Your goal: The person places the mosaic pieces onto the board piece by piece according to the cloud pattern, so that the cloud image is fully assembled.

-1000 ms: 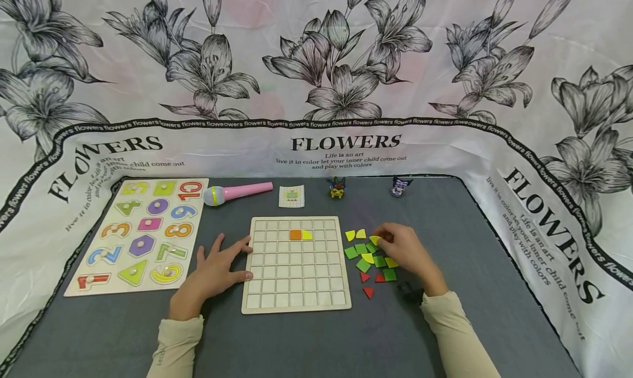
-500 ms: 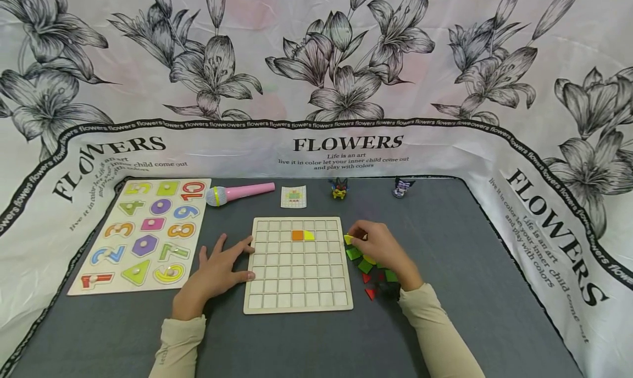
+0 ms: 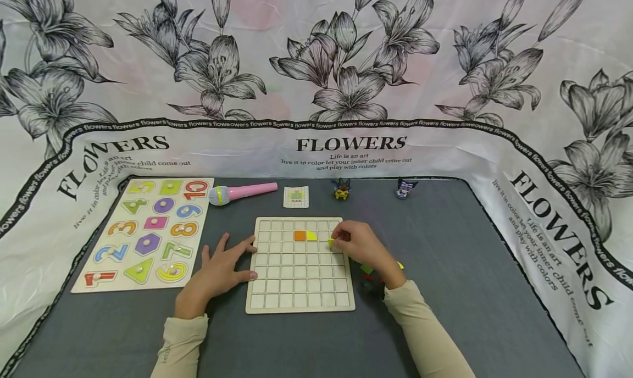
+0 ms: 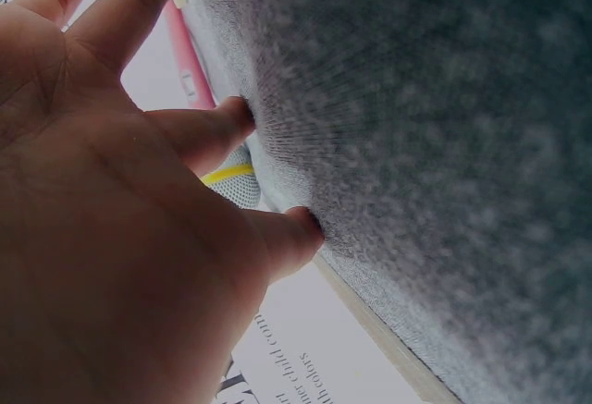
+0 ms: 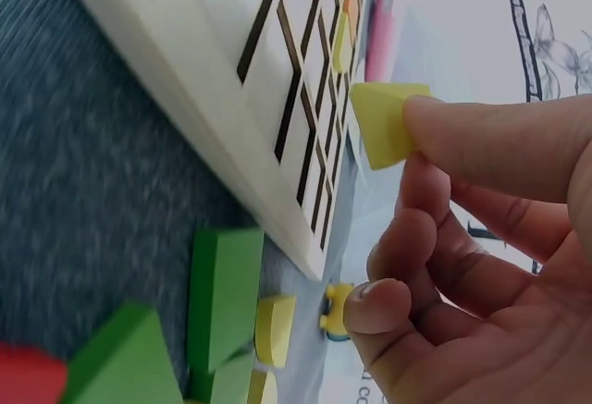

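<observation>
A wooden grid board (image 3: 299, 301) lies on the grey mat, with an orange square (image 3: 299, 235) and a yellow quarter piece (image 3: 311, 235) set in its second row. My right hand (image 3: 363, 246) pinches a small yellow piece (image 3: 330, 242) (image 5: 384, 122) over the board's right columns. My left hand (image 3: 220, 268) lies flat with spread fingers (image 4: 287, 233) on the mat, touching the board's left edge. Loose green, yellow and red pieces (image 5: 222, 293) lie right of the board, mostly hidden under my right hand in the head view.
A number and shape puzzle board (image 3: 143, 232) lies at the left. A pink toy microphone (image 3: 242, 192), a small pattern card (image 3: 296, 196) and two little figures (image 3: 341, 189) (image 3: 404, 188) stand along the mat's far edge. A flower-printed cloth (image 3: 346, 92) surrounds the mat.
My right hand has picked a yellow piece from the pile and carried it left, from beside the board to over its right columns. The left hand stays where it was.
</observation>
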Available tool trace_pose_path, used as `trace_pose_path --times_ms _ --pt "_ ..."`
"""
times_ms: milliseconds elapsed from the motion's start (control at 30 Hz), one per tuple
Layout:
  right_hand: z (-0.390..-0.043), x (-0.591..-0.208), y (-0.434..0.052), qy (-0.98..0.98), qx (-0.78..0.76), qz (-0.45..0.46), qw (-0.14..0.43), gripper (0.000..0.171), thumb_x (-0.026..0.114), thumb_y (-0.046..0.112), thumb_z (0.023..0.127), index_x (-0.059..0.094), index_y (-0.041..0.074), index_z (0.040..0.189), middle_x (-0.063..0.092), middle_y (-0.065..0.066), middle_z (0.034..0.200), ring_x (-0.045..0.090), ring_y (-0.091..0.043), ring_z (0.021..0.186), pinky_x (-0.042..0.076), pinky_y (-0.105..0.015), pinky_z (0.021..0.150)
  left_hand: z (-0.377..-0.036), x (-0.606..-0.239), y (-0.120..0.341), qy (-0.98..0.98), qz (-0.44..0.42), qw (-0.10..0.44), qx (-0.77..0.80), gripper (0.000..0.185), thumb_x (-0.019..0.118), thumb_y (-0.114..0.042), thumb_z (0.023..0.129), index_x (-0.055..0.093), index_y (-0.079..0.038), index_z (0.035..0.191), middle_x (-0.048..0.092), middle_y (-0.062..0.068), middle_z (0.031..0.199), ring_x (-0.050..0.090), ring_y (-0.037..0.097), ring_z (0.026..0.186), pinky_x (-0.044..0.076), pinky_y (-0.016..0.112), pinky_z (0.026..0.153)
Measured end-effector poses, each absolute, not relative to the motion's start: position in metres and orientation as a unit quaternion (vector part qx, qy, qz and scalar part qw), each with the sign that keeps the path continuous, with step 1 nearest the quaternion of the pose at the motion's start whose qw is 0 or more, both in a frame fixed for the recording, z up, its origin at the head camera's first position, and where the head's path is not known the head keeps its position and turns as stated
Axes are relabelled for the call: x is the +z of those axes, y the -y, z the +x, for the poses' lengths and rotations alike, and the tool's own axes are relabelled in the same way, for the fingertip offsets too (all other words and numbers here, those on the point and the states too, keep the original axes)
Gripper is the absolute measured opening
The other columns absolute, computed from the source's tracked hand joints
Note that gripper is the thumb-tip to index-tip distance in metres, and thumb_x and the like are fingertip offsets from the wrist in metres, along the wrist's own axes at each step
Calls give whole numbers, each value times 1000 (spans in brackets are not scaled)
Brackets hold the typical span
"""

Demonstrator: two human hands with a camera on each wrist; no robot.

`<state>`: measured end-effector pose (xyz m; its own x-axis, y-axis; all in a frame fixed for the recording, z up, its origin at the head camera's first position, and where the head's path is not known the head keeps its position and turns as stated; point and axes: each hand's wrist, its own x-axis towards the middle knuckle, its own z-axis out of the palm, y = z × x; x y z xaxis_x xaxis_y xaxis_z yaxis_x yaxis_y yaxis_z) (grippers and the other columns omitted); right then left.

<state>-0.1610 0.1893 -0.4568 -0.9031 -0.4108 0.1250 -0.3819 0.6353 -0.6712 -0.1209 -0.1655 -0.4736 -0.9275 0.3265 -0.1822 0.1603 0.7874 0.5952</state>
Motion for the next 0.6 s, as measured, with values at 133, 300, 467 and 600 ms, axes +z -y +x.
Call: trace_pose_path --times_ms 133,300,467,600 --pt "-162 -459 -183 -903 -365 -225 21 5 75 -1 95 74 4 93 65 1 84 56 -13 74 50 -32 69 -121 -473 166 -935 130 139 300 78 85 -27 94 48 -10 161 55 17 157 6 56 158 -7 82 115" --pt "-166 -463 -176 -900 -365 -236 30 7 74 0 96 74 5 92 65 1 84 56 -13 73 50 -33 68 -122 -475 167 -935 129 140 299 77 85 -28 94 49 -11 160 53 18 158 6 56 158 -7 82 115" --pt "-167 -464 -171 -903 -354 -239 45 8 74 1 97 75 6 92 65 2 82 55 -12 72 49 -32 68 -123 -476 167 -935 133 137 297 71 85 -28 94 54 -12 156 48 18 162 6 57 158 -7 82 115" --pt "-167 -464 -169 -906 -347 -236 52 7 75 2 97 75 7 92 65 2 82 55 -11 71 49 -32 68 -123 -475 168 -935 135 136 298 69 85 -28 95 55 -11 155 48 18 163 6 57 158 -7 82 115"
